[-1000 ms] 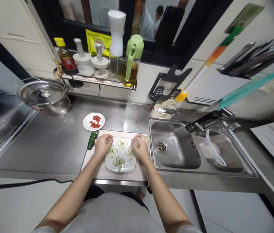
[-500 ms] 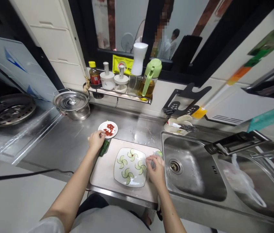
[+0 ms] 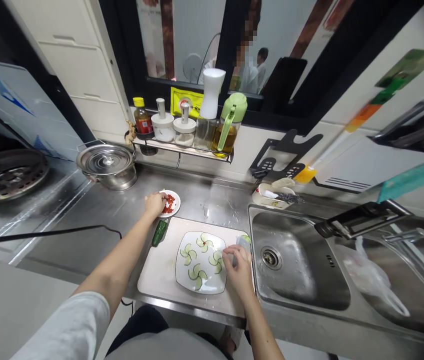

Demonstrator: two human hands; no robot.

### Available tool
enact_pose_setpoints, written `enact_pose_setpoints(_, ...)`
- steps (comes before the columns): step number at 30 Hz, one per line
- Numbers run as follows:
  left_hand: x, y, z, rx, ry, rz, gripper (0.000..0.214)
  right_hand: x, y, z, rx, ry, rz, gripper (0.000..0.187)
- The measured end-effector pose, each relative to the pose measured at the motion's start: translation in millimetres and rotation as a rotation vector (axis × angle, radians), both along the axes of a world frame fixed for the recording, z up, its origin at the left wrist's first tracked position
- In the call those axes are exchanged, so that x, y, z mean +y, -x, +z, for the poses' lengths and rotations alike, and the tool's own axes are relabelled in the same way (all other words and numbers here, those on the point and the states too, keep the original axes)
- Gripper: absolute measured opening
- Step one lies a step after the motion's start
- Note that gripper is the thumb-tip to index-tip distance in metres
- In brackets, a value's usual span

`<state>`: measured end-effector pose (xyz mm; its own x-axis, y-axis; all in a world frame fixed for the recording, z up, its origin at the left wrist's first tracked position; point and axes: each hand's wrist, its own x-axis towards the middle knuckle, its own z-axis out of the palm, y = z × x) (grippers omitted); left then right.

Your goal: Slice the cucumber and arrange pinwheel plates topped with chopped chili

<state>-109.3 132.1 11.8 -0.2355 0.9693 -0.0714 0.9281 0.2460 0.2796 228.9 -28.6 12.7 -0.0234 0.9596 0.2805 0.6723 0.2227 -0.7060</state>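
My left hand (image 3: 155, 204) reaches over the left rim of a small white plate (image 3: 177, 200) with chopped red bits (image 3: 169, 204) on it. Its fingertips are pinched together at the bits; what is between them is too small to make out. My right hand (image 3: 239, 265) is at the right rim of a square white plate (image 3: 187, 283), thumb and fingers curled together, their contents hidden. Thin green-edged slices (image 3: 197, 272) lie there in several pinwheels, the far one with a red centre. Beneath is a pale cutting board (image 3: 155, 280); a dark green cucumber piece (image 3: 159, 233) lies at its left edge.
Right of the board is a steel sink (image 3: 290, 260) with a tap (image 3: 409, 237). A lidded steel pot (image 3: 108, 165) stands back left. Seasoning jars and an oil bottle (image 3: 230, 125) fill the wall shelf. Behind my right hand sits a clear container (image 3: 245, 241).
My left hand has moved right, over the small plate, and its fingertips now touch the red bits. My right hand stays by the square plate. The view has shifted slightly.
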Motion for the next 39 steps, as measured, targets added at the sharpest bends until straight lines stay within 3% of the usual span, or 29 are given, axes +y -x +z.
enact_pose_setpoints(7, 21.2, -7.8, -12.6, 0.027, 0.019, -0.023, 0.027, -6.2, -3.6, -2.2, -0.027, 0.001, -0.032, 0.019)
enact_pose_setpoints(17, 32.4, -9.7, -23.1, -0.038, 0.041, 0.118, 0.022, -9.3, -11.8, -1.6, -0.036, -0.003, -0.067, 0.019)
enact_pose_setpoints(25, 11.2, -15.6, -27.8, -0.171, -0.068, 0.247, 0.02, -9.7, -12.3, 5.4, -0.031, 0.035, -0.078, 0.018)
enact_pose_setpoints(34, -11.0, -9.8, -23.1, -0.228, -0.058, 0.26, 0.024, -5.0, -9.9, 3.4, -0.044, 0.015, -0.042, 0.017)
enact_pose_setpoints(39, -21.0, -16.2, -17.3, -0.62, -0.162, 0.352, 0.021, -6.0, -5.5, 0.5, -0.032, 0.031, -0.036, 0.019)
